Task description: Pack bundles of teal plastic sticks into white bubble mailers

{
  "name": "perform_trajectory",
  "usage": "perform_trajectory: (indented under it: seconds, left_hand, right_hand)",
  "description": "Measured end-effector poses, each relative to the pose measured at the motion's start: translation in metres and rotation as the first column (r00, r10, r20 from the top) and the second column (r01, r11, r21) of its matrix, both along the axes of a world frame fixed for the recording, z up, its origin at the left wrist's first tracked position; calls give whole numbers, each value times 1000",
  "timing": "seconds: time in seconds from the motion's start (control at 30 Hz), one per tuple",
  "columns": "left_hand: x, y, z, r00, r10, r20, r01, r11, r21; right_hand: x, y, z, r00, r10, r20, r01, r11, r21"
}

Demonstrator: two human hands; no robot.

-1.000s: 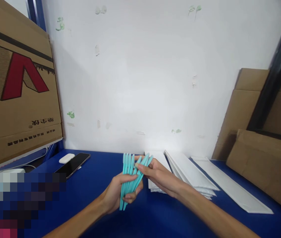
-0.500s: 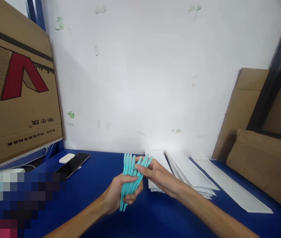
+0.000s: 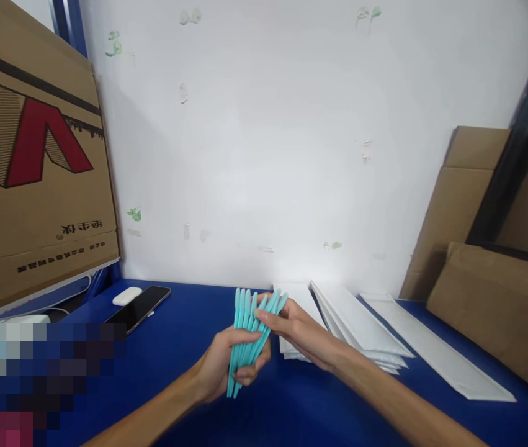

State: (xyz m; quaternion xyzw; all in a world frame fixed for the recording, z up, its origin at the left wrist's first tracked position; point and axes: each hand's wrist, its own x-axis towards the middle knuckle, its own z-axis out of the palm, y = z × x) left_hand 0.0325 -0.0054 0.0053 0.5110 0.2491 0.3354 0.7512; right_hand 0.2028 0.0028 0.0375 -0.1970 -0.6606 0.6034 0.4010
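Several slim turquoise sticks (image 3: 246, 338) are fanned out above the blue table (image 3: 170, 372). My left hand (image 3: 219, 366) is wrapped round their lower part, its thumb lying across the front. At the upper right of the fan, my right hand (image 3: 291, 326) pinches the tops of some sticks between thumb and fingers. The upper ends spread apart, while the lower ends come together below my left hand. Behind my right hand lie white padded envelopes (image 3: 361, 323), partly hidden by the hand and forearm.
A single white envelope (image 3: 440, 347) lies at the right, beside brown cardboard (image 3: 496, 310). A phone (image 3: 145, 305) and a white case (image 3: 126, 296) are at the back left. A large printed box (image 3: 40, 211) stands at the left, before the white wall (image 3: 254, 155).
One more stick top shows apart in the middle of the fan. Both hands keep nearly the same hold, and the whole view has shifted slightly.
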Motion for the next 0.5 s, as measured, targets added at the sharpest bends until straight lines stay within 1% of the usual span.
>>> perform_trajectory:
  seconds: [0.37, 0.5]
  left_hand:
    - [0, -2, 1, 1000, 3, 2, -3, 1000, 7]
    - [2, -3, 2, 1000, 2, 2, -2, 1000, 13]
  right_hand:
    - [0, -2, -3, 1000, -2, -26, 0, 997, -72]
    - [0, -1, -3, 999, -28, -17, 27, 998, -62]
